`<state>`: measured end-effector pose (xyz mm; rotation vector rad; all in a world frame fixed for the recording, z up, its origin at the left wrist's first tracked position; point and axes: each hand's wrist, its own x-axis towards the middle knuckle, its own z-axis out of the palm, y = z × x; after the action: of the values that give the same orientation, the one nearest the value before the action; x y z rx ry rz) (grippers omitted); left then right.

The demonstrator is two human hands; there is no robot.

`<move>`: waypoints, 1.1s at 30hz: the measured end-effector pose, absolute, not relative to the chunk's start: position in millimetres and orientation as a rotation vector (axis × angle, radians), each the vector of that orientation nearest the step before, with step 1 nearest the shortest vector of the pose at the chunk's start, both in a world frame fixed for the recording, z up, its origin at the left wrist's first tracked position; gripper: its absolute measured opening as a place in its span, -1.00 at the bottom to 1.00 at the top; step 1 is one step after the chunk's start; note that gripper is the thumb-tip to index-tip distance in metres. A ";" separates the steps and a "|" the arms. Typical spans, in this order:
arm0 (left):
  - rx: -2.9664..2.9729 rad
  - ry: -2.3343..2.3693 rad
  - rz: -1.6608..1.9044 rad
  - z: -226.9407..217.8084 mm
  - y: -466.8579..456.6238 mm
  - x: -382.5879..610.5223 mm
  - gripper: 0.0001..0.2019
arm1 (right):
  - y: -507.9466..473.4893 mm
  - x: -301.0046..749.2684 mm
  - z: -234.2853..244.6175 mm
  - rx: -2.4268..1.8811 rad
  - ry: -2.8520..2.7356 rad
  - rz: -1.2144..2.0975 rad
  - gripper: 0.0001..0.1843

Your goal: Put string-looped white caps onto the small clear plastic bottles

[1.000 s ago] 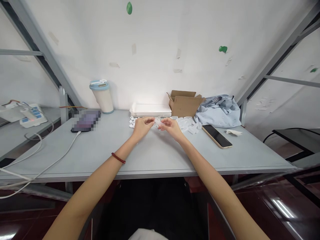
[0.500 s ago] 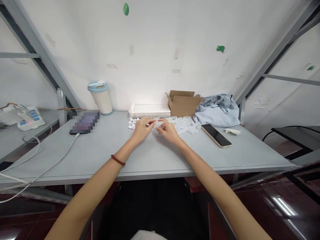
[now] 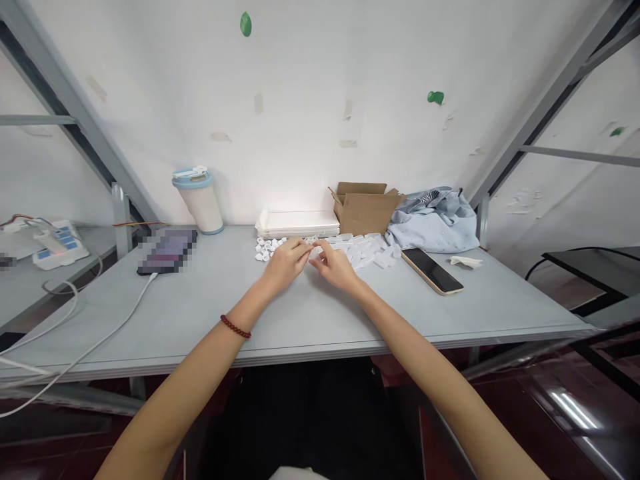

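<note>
My left hand (image 3: 287,264) and my right hand (image 3: 335,267) meet fingertip to fingertip over the table's back half. The left fingers are closed in a pinch, and the right index finger and thumb curl toward them. Whatever is between the fingertips is small and mostly covered. Left of the hands lie several small white caps (image 3: 264,249), partly behind my left hand. A pile of translucent plastic pieces (image 3: 369,251) spreads out beyond and to the right of my right hand.
Behind the pieces are a stack of white flat packs (image 3: 300,221), an open cardboard box (image 3: 367,212) and a bundled light-blue cloth (image 3: 435,223). A phone (image 3: 432,271) and crumpled tissue (image 3: 466,262) lie right. Left are a cup (image 3: 200,203), a cabled phone (image 3: 167,252) and a power strip (image 3: 61,245).
My fingertips have drawn closer together, and the translucent piece that showed between them is now mostly hidden. The camera view has shifted slightly.
</note>
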<state>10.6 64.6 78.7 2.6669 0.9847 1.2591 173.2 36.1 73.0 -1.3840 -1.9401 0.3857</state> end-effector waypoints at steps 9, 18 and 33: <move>2.473 1.013 1.458 77.0 66.1 13.6 -0.83 | 35.5 173.2 76.9 -1.238 -1.643 0.841 -0.72; 2.570 0.858 1.393 77.3 60.7 15.1 -0.74 | 35.6 171.4 85.4 -1.088 -1.274 1.267 -0.71; 2.679 0.811 1.195 84.4 61.0 9.4 -0.68 | 31.9 175.7 91.9 -0.966 -1.176 1.441 -0.80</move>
<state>9.4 61.0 84.4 2.6785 0.8114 1.1945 175.7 31.9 91.9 -0.9658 -1.1756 1.4406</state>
